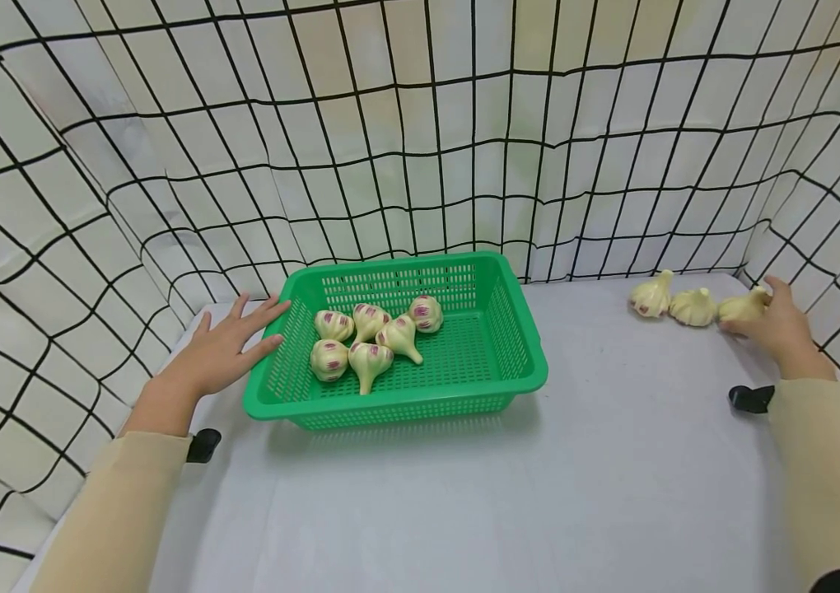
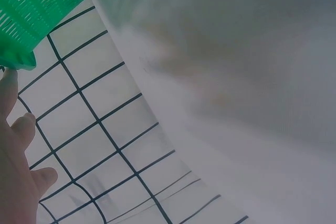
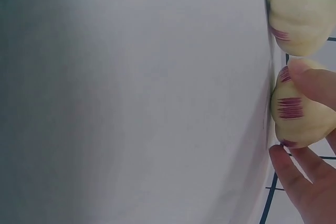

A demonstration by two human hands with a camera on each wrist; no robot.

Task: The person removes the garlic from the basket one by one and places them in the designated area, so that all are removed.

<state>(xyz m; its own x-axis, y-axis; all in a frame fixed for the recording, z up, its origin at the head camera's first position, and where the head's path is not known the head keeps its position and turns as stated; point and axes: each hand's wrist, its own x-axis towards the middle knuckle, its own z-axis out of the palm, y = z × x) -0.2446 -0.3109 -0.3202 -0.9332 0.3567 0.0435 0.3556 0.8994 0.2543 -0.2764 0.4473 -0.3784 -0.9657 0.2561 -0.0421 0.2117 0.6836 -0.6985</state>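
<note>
At the far right of the table, my right hand (image 1: pixel 781 323) holds a garlic bulb (image 1: pixel 742 306) between thumb and fingers. In the right wrist view that garlic bulb (image 3: pixel 296 111) shows purple streaks and appears to rest on the table. Two more bulbs, a middle one (image 1: pixel 693 307) and a left one (image 1: pixel 651 294), lie in a row beside it. My left hand (image 1: pixel 223 350) has its fingers spread at the left rim of a green plastic basket (image 1: pixel 420 401). Several garlic bulbs (image 1: pixel 371 362) lie in the basket's left and middle part.
White sheeting behind black netting (image 1: pixel 457 123) walls the back and both sides. A white table surface (image 1: pixel 509 502) stretches in front of the basket and between it and the row of bulbs. Black straps (image 1: pixel 203 445) show at both wrists.
</note>
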